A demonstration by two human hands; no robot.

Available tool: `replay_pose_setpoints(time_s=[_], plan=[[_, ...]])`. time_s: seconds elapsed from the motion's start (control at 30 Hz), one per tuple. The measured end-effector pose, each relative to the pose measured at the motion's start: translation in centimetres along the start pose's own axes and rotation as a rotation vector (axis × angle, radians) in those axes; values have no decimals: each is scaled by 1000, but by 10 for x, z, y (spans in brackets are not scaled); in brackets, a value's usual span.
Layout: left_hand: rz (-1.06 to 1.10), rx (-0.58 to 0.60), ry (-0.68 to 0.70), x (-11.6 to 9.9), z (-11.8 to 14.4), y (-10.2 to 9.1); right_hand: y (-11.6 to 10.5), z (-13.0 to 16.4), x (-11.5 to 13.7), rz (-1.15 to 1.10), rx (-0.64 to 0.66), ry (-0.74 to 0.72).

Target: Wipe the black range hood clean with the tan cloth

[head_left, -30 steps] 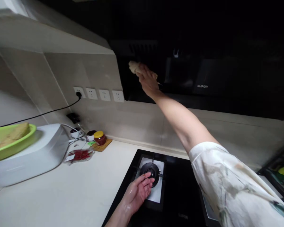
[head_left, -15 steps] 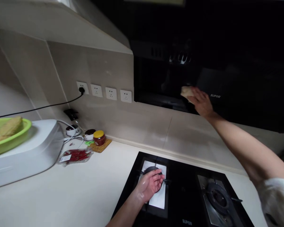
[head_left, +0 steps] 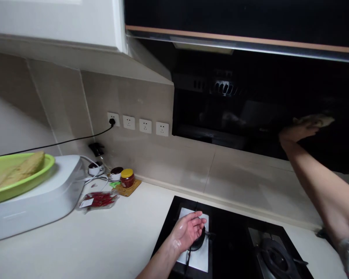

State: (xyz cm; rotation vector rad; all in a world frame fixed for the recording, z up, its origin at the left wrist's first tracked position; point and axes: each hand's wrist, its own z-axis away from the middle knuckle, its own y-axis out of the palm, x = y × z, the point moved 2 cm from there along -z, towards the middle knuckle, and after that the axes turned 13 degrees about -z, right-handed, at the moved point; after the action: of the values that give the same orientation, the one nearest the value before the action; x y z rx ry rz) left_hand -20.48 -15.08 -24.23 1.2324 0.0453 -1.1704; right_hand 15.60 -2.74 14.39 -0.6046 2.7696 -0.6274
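Note:
My right hand is pressed up to the glossy black range hood, toward its right side. Its fingers are closed on a pale beige cloth, which lies against the panel. My left hand hovers over the left burner of the black gas hob. The palm faces up, fingers loosely curled and apart, with nothing in them. Wet or soapy marks show on that wrist.
At left a green basin sits on a white appliance. A bag of red chillies and a yellow-lidded jar on a wooden board lie near the wall. Sockets line the tiles, one with a black plug. The right burner is at lower right.
My right hand has swept the cloth rightward across the hood panel. My left hand stays over the left burner. The view has tilted up, showing the hood's upper edge and a white cabinet.

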Motion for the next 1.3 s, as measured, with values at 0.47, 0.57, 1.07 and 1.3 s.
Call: replay_pose_setpoints(time_s=[0.47,0.57,1.07,1.3], plan=[[-17,-60,7,-1,18,13,153,-50,147,38,4,297],[-36,-80,3,3,19,16,152,-51,170,44,209,132],[-109,-140,-69,43,-12,70,36,-6,47,27,226,100],[-172,-176,-137,79,-29,111,-78,79,-109,197,-106,401]])
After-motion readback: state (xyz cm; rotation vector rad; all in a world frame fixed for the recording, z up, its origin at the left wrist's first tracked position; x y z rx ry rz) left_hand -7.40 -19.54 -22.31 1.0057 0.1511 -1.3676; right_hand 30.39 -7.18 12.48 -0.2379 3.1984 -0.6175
